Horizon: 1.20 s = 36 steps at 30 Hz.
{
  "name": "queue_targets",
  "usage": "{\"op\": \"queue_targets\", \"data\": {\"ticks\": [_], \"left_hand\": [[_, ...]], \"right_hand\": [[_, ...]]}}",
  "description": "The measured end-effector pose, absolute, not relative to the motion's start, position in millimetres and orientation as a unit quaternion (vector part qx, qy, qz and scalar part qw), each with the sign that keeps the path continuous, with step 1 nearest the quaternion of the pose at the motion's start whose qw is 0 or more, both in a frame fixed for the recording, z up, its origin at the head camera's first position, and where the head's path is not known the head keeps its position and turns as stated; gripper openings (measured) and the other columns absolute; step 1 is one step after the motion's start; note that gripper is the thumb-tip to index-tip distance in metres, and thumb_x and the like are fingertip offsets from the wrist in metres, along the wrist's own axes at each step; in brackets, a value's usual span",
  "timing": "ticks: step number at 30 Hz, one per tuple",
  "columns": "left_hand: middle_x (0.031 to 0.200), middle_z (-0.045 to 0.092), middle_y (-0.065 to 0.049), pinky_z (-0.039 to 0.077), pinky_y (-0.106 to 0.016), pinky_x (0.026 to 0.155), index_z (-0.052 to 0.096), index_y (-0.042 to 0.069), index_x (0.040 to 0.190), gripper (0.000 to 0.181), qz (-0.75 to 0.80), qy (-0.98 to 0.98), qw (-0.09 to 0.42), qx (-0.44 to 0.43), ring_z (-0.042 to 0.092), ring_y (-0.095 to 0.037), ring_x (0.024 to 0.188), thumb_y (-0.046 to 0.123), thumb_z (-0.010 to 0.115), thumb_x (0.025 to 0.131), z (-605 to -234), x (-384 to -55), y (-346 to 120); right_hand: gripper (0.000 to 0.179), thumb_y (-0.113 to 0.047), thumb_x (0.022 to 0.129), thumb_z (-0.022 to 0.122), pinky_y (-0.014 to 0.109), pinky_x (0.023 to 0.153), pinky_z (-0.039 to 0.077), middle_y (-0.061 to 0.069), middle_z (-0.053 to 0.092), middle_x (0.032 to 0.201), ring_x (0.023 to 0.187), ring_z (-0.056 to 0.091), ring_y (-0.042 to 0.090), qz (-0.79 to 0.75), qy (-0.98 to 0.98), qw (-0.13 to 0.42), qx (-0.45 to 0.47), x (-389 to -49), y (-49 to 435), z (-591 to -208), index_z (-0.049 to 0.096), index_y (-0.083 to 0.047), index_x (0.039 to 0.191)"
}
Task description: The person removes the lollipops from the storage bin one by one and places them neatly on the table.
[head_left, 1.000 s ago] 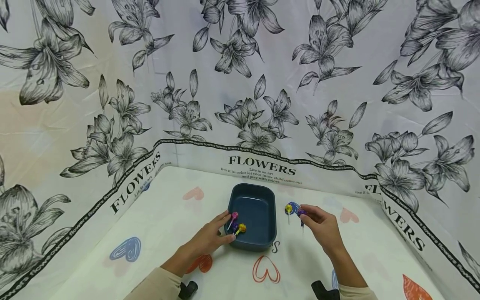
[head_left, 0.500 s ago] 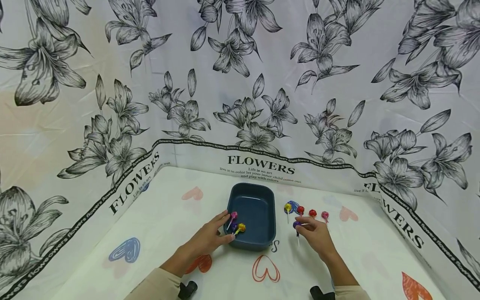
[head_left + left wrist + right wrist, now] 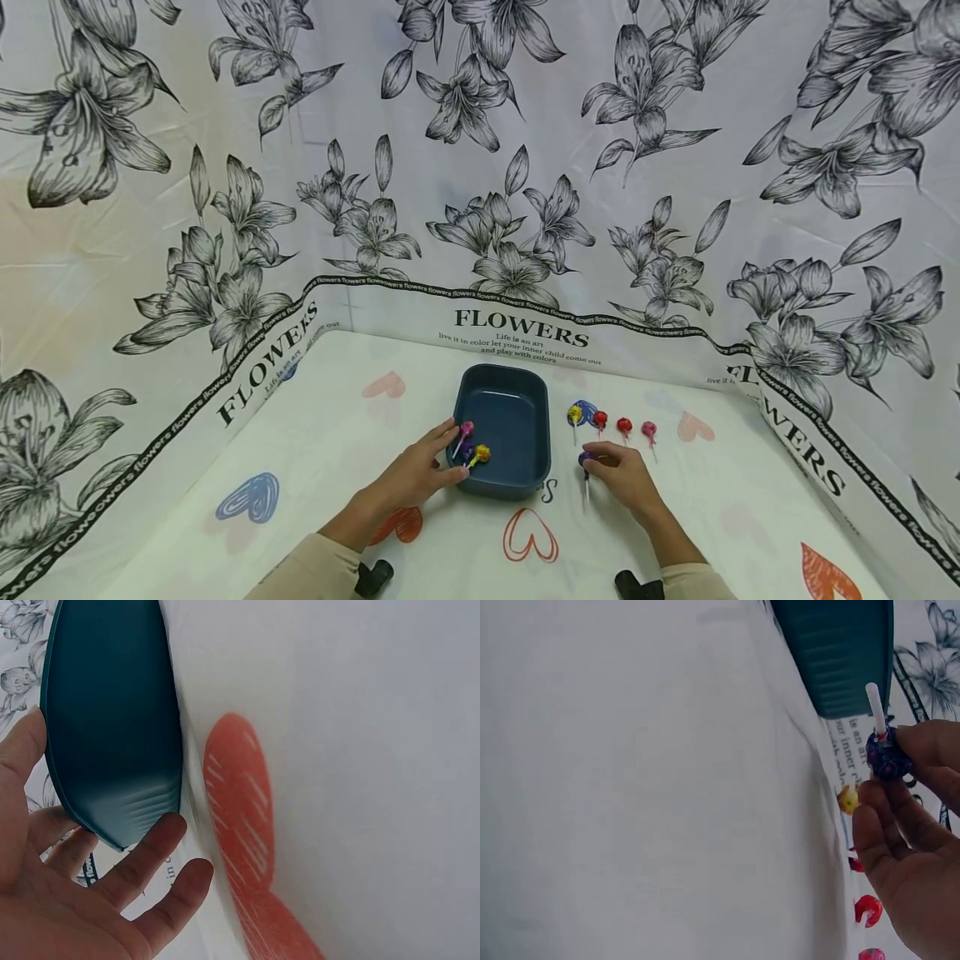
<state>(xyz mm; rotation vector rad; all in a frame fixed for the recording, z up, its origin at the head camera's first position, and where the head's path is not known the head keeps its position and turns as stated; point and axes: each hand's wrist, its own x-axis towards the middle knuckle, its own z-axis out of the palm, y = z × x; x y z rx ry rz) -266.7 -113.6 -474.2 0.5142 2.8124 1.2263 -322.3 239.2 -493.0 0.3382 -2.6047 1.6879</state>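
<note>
My left hand (image 3: 408, 477) rests against the left side of a dark blue rectangular bin (image 3: 531, 492), thumb near its near-left corner. In the left wrist view its fingers (image 3: 142, 859) lie fairly straight and spread along the outer wall. Inside the bin, by that wall, are a pink lollipop (image 3: 467, 427), a purple lollipop (image 3: 468, 452) and a yellow lollipop (image 3: 482, 454). Right of the bin, my right hand (image 3: 628, 479) pinches another purple lollipop (image 3: 889, 756) by its wrapped candy head. Its white stick points toward me in the head view.
Beyond my right hand lie a yellow lollipop (image 3: 574, 414), two red lollipops, a left one (image 3: 600, 419) and a right one (image 3: 624, 426), and a pink lollipop (image 3: 649, 430), in a row. A heart-printed white cloth (image 3: 315, 433) covers the table; flower-printed curtains (image 3: 510, 233) stand behind.
The right hand has drawn the purple lollipop toward me and left, away from the row, uncovering the red and pink ones. The left hand and bin stay in place.
</note>
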Motion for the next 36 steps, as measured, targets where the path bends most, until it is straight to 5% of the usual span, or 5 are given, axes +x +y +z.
{"op": "queue_targets", "data": {"ticks": [25, 36], "left_hand": [[0.143, 0.014, 0.004, 0.045, -0.030, 0.075, 0.027, 0.015, 0.137, 0.072, 0.394, 0.906, 0.022, 0.155, 0.052, -0.014, 0.090, 0.047, 0.056, 0.079, -471.2, -265.4, -113.4], [0.143, 0.015, 0.003, 0.045, -0.030, 0.074, 0.027, 0.015, 0.137, 0.073, 0.398, 0.904, 0.021, 0.157, 0.052, -0.017, 0.091, 0.047, 0.057, 0.078, -470.9, -265.6, -113.4]], "right_hand": [[0.026, -0.012, 0.077, 0.066, 0.029, 0.071, 0.046, 0.000, 0.061, 0.090, 0.078, 0.055, 0.015, 0.449, -0.890, -0.023, 0.080, -323.9, 232.8, -499.8, 0.063, -0.011, 0.102], [0.032, -0.023, 0.075, 0.068, 0.032, 0.069, 0.047, 0.009, 0.059, 0.099, 0.084, 0.057, 0.018, 0.456, -0.886, 0.006, 0.083, -323.3, 240.7, -477.3, 0.063, -0.010, 0.105]]}}
